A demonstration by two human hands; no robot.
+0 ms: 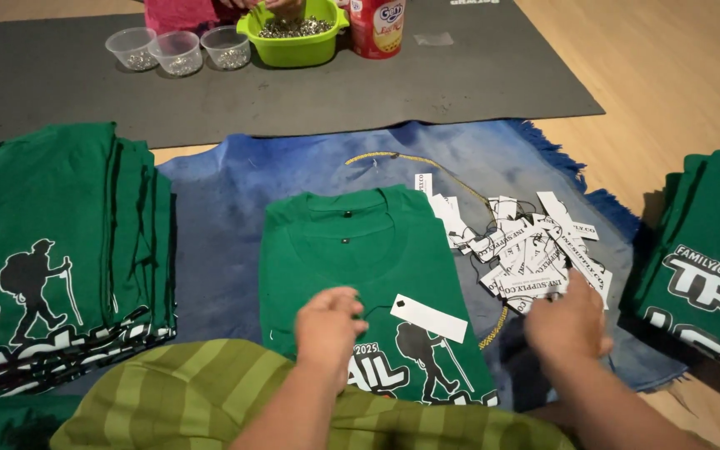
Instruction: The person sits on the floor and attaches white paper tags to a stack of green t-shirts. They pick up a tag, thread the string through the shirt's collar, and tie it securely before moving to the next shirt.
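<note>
- Underneath everything, a wooden floor [677,75] carries a dark grey mat [293,100] at the far side and a blue fringed cloth [235,183] nearer the person; the room beyond does not show.
- On the blue cloth, a folded green shirt [360,258] lies flat with its collar away from the person, and a white paper tag [428,317] rests on its printed front.
- To the left stands a tall stack of folded green shirts [52,250]; a second stack [702,267] sits at the right edge of the cloth.
- Beside the centre shirt, on its right, lies a loose heap of white tags [535,250] with a yellowish cord [402,160] running behind it.
- On the grey mat another person's hands [264,5] work over a green bowl [293,37] of small metal pieces, with three clear cups [178,50] and a red canister [377,25] close by.
- Near the camera, the left hand [327,325] rests curled on the shirt just beside the tag (whether it pinches anything cannot be told).
- At the edge of the tag heap, the right hand [567,323] is blurred, fingers bent down; its grasp cannot be told either.
- As a judgement: the heap is loose and tangled, so a hasty pull could drag several tags out at once or scatter them across the cloth, and the tag lying free on the shirt could slide off if the fabric is tugged.
</note>
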